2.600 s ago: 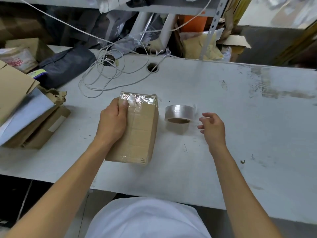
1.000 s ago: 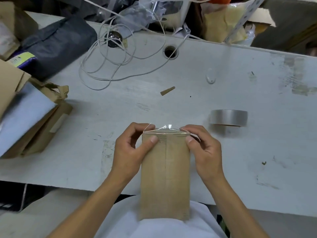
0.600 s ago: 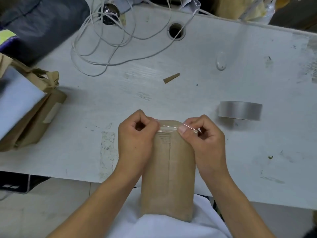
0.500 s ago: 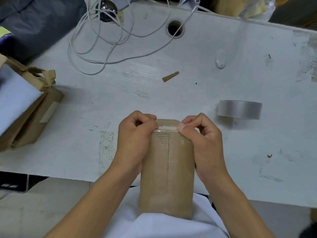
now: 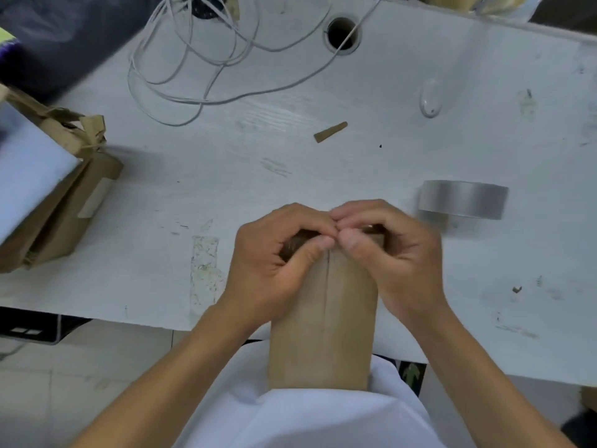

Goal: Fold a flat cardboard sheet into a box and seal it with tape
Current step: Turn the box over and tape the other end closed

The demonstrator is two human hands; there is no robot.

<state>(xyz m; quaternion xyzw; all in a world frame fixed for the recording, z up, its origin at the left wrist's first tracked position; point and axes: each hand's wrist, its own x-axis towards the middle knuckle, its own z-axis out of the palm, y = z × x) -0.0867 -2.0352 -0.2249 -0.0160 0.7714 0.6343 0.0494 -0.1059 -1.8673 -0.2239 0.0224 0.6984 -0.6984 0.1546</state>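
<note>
Basically I saw both hands, left (image 5: 277, 253) and right (image 5: 394, 250), curled over the box (image 5: 323, 321) top, thumbs pinching its end; box stood at bench (image 5: 290, 163) edge, tape roll (image 5: 463, 199) right of it.

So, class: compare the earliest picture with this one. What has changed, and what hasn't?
The box left the table and now stands on end against the person, gripped at its top by the left hand and right hand, thumbs meeting. The tape roll remains on the table, untouched.
</note>
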